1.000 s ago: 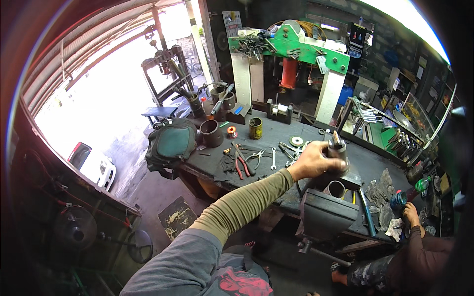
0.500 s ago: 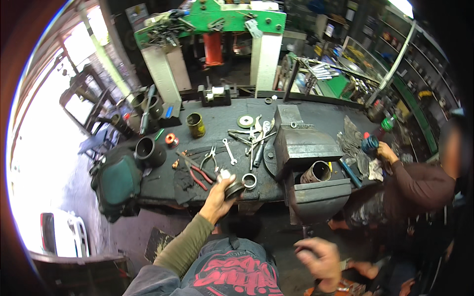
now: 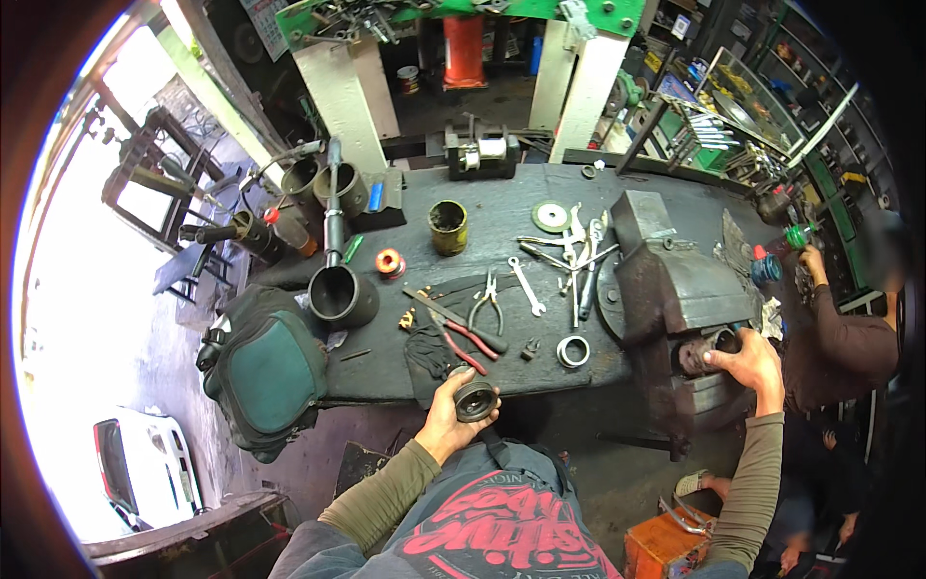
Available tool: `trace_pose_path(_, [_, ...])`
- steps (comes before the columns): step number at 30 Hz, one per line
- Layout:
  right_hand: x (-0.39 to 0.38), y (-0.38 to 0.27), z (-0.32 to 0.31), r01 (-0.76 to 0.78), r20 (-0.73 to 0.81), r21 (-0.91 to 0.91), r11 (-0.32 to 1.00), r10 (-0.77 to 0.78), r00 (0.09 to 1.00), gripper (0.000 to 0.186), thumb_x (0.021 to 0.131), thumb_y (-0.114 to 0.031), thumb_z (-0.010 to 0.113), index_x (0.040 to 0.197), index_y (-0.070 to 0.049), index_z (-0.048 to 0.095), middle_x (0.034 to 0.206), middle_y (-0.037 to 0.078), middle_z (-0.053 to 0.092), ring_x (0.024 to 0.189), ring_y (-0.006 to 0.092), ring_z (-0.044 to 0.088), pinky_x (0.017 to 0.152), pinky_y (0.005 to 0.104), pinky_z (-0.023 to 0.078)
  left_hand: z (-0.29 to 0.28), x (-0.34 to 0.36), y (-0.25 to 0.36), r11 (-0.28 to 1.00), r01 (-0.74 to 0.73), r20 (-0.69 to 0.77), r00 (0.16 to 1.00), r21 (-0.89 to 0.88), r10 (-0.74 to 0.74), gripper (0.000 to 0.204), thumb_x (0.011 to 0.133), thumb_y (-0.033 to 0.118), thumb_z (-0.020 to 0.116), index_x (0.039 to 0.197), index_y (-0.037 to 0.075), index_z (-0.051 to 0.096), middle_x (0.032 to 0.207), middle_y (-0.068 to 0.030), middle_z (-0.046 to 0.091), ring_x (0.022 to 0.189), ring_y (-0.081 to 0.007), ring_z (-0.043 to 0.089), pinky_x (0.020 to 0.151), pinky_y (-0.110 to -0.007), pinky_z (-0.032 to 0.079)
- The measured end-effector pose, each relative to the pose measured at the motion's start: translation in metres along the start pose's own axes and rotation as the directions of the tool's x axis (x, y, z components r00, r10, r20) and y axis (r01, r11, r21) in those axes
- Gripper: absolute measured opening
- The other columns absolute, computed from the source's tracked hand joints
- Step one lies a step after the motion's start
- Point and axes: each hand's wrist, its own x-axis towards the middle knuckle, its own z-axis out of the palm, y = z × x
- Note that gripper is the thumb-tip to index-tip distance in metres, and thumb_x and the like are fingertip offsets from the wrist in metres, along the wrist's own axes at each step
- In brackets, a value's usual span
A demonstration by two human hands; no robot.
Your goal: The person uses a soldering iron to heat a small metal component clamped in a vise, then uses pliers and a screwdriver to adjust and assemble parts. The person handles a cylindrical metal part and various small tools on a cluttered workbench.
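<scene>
My left hand (image 3: 446, 417) is wrapped round a dark, round metal part (image 3: 476, 399) with a hollow centre, just off the table's front edge. At the right, my right hand (image 3: 754, 369) grips the end of a short metal tube (image 3: 693, 357), thumb on its near side. That tube sits between the jaws of a big bench vise (image 3: 680, 289). A steel ring (image 3: 573, 351) and a small dark metal piece (image 3: 531, 348) lie on the table between my hands. Red-handled pliers (image 3: 466, 344) and a flat file (image 3: 453, 318) are nearest to my left hand.
Locking pliers (image 3: 576, 241), a spanner (image 3: 528, 287) and a yellow cylinder (image 3: 448, 229) are on the dark bench (image 3: 386, 367). A green backpack (image 3: 265, 376) rests at its left end. A co-worker's hand (image 3: 812, 259) touches a green-capped bottle (image 3: 799, 235) at the right.
My right hand has risen from low in front of me to the tube in the vise. The round part in my left hand now faces hollow side up. The view has shifted.
</scene>
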Motion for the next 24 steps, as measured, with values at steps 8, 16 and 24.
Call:
trace_pose_path(8, [-0.030,-0.044,-0.024,-0.034,-0.174,0.114,0.993,0.053,0.983,0.072,0.063,-0.041,0.088,0.112,0.009,0.071,0.109,0.029,0.073,0.105,0.0439,0.070,0.091,0.0483,0.054,-0.029,0.002,0.035,0.999,-0.033,-0.027,0.999,-0.027,0.032,0.036,0.097,0.040,0.064,0.109,0.007,0.064,0.101,-0.0182,0.072,0.090,-0.0332,0.069,0.076,-0.045,0.055])
trace_pose_path(16, [-0.054,-0.136,-0.038,0.331,-0.263,0.360,0.872,-0.246,0.933,0.065,0.065,-0.048,0.089,0.103,0.001,0.070,0.103,0.022,0.072,0.100,0.0395,0.069,0.089,0.0474,0.054,-0.039,0.001,0.047,0.998,-0.046,-0.004,0.999,-0.050,0.046,0.042,0.096,0.042,0.065,0.110,0.002,0.064,0.101,-0.0169,0.071,0.090,-0.0318,0.068,0.076,-0.043,0.056])
trace_pose_path(24, [0.046,-0.288,0.044,0.388,-0.230,0.214,0.897,-0.340,0.912,0.066,0.067,-0.052,0.083,0.105,0.001,0.074,0.101,0.023,0.074,0.101,0.0364,0.072,0.089,0.0461,0.058,-0.036,-0.022,0.051,0.993,-0.052,0.041,0.998,-0.106,0.057,0.030,0.098,0.037,0.065,0.115,0.014,0.055,0.103,-0.0192,0.071,0.093,-0.0348,0.068,0.082,-0.047,0.053])
